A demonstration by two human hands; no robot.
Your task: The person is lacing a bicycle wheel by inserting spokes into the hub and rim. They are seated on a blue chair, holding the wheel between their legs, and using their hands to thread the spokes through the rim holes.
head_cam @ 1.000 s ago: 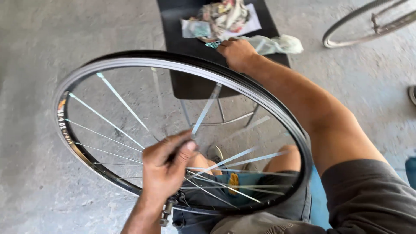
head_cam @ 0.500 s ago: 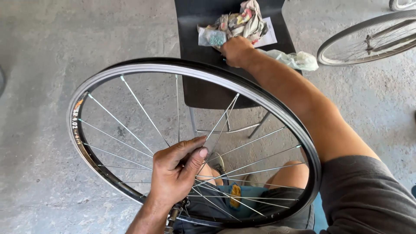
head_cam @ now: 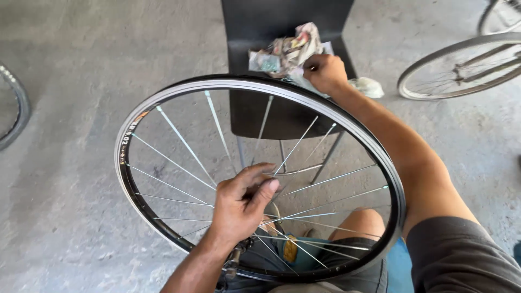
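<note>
A bicycle wheel (head_cam: 135,179) with a black rim and silver spokes stands tilted across my lap. My left hand (head_cam: 241,206) reaches through it and pinches the spokes close to the hub, near my bare knee (head_cam: 361,222). My right arm stretches over the top of the rim to a dark chair (head_cam: 255,111). There my right hand (head_cam: 325,71) rests with curled fingers against a crumpled wad of printed paper (head_cam: 285,50). Whether it holds anything is hidden.
A pale cloth (head_cam: 369,87) lies at the chair's right edge. A second wheel (head_cam: 461,68) lies on the concrete floor at the upper right. Part of a tyre (head_cam: 13,111) shows at the left edge.
My right hand has shifted on the chair seat up against the crumpled paper. My left hand's fingers have closed more tightly on the spokes. The wheel stays on my lap.
</note>
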